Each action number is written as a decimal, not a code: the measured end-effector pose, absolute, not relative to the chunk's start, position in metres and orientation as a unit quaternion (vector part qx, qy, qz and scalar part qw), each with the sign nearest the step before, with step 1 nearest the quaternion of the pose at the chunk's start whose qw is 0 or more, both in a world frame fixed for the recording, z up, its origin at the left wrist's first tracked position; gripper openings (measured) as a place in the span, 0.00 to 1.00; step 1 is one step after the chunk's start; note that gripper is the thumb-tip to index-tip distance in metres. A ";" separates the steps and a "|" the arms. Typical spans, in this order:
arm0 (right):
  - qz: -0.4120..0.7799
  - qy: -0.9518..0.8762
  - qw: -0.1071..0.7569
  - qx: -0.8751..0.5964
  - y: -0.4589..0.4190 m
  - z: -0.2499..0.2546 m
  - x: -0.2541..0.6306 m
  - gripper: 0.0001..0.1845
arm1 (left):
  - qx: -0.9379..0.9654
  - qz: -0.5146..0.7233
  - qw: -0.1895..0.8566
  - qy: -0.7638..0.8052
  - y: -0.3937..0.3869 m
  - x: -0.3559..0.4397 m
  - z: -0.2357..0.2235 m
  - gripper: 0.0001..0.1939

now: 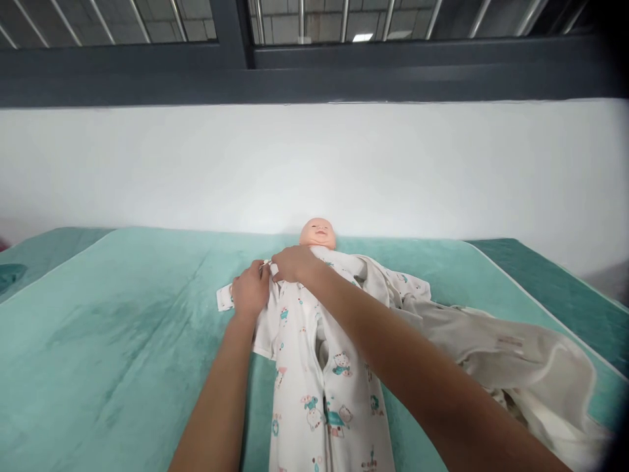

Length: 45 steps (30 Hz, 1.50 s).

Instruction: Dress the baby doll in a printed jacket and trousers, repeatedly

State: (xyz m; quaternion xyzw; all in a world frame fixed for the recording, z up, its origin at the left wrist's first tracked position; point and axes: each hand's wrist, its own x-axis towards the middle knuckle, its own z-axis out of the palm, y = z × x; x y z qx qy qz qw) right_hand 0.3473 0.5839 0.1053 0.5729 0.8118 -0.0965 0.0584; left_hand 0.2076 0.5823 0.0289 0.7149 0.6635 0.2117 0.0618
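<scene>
A baby doll lies on its back, its bald head at the far end. White printed baby clothes with animal figures cover its body and extend toward me. My left hand is closed at the garment's left side, pinching white fabric that looks like a tie. Close beside it, my right hand reaches across the doll's chest with fingers closed on the same small white strip. A printed sleeve sticks out left of my left hand. My forearms hide part of the chest and the right side.
A green plush sheet covers the surface beneath, with a darker green band on the right. Crumpled white cloth lies at the right. Behind the doll rises a white wall, below a dark window frame with metal bars.
</scene>
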 end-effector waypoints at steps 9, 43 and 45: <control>-0.072 0.829 -0.015 0.555 0.561 0.113 0.373 0.16 | 0.696 0.317 0.112 0.635 0.568 0.191 0.022 0.18; -0.049 0.615 -0.378 0.690 0.461 0.021 0.497 0.21 | 0.749 0.216 0.019 0.625 0.556 0.198 0.025 0.31; -0.004 0.586 -0.354 0.729 0.453 0.009 0.507 0.21 | 0.742 0.271 0.055 0.611 0.551 0.208 0.034 0.32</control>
